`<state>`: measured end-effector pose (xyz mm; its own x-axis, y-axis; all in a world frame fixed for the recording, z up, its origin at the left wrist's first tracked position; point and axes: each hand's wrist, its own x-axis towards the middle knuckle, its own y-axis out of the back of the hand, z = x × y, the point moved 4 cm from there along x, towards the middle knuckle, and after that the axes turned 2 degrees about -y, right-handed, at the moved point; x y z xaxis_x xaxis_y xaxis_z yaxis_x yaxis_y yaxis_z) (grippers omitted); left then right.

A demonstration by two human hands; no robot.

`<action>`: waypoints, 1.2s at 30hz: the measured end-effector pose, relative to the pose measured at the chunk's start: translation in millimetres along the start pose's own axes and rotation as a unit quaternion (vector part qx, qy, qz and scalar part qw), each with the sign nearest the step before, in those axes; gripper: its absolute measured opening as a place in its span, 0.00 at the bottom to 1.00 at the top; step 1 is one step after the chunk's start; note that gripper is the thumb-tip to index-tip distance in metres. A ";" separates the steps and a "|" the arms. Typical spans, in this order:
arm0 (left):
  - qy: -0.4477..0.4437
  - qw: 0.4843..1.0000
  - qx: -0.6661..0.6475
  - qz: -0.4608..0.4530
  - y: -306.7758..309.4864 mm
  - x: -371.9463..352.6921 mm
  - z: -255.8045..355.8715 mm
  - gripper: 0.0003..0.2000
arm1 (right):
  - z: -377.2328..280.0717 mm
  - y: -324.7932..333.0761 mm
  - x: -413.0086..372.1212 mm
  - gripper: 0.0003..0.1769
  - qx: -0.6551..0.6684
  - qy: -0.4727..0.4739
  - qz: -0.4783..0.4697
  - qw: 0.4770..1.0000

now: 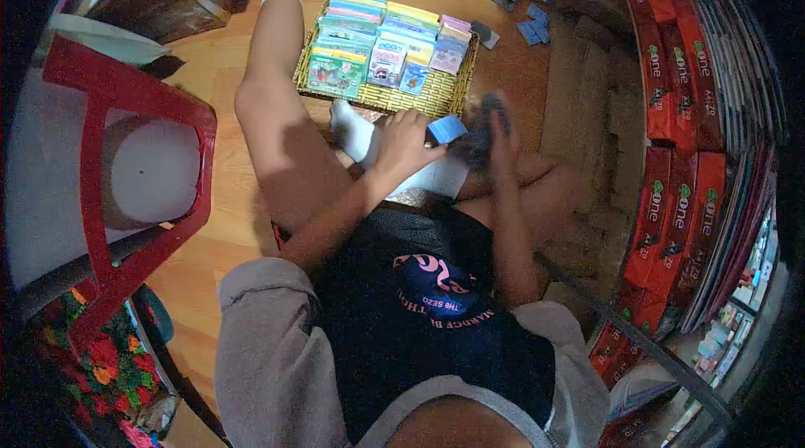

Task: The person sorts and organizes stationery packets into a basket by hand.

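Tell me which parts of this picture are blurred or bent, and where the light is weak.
Head view: the right hand is smeared by motion blur, while the left hand and its small blue box look fairly sharp; the wicker basket is clear; fisheye distortion curves the red packs at the right; the corners fall into black vignette.

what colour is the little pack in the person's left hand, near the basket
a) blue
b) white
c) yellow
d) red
a: the left hand holds a small blue pack at its fingertips, just short of the wicker basket; the right hand beside it is too blurred to read.
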<state>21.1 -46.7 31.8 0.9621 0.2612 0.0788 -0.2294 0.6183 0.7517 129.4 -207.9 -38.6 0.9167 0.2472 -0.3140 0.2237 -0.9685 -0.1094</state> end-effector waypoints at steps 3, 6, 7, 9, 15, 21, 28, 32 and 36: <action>-0.061 0.996 0.070 0.015 -3.0 -1.0 6.9 0.21 | -18.0 -53.0 -27.0 0.26 -0.183 0.119 -0.137 0.966; -0.092 0.993 0.068 0.042 0.9 -2.7 6.8 0.20 | -40.9 -67.8 -40.2 0.26 -0.248 0.183 -0.179 0.934; -0.096 0.993 0.044 0.055 5.4 -3.7 9.7 0.20 | -43.4 -65.6 -39.5 0.26 -0.237 0.165 -0.155 0.945; -0.100 0.993 0.021 0.064 7.6 -4.7 11.8 0.19 | -37.4 -55.0 -29.9 0.27 -0.238 0.164 -0.134 0.948; -0.122 0.982 -0.011 0.142 14.8 -1.7 12.8 0.19 | -46.8 -32.2 -20.2 0.27 -0.207 0.149 -0.031 0.966; -0.049 0.979 0.006 0.197 27.0 7.3 -14.1 0.20 | -31.0 -7.5 -0.9 0.20 -0.121 0.115 0.038 0.985; 0.005 0.961 0.111 0.252 26.2 17.6 -32.1 0.20 | -33.4 -13.0 -3.7 0.19 -0.078 0.105 0.033 0.991; 0.075 0.967 0.163 0.182 20.1 38.9 -38.6 0.22 | -35.6 -11.1 -3.4 0.20 -0.094 0.109 0.041 0.989; 0.165 0.965 0.194 0.055 3.4 58.0 -50.4 0.23 | -27.4 -7.0 4.6 0.19 -0.104 0.139 0.042 0.984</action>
<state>68.7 7.9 5.9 0.8202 0.5720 0.0078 -0.1938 0.2650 0.9446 141.1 -200.9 -13.5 0.9835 0.1762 -0.0401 0.1797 -0.9774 0.1111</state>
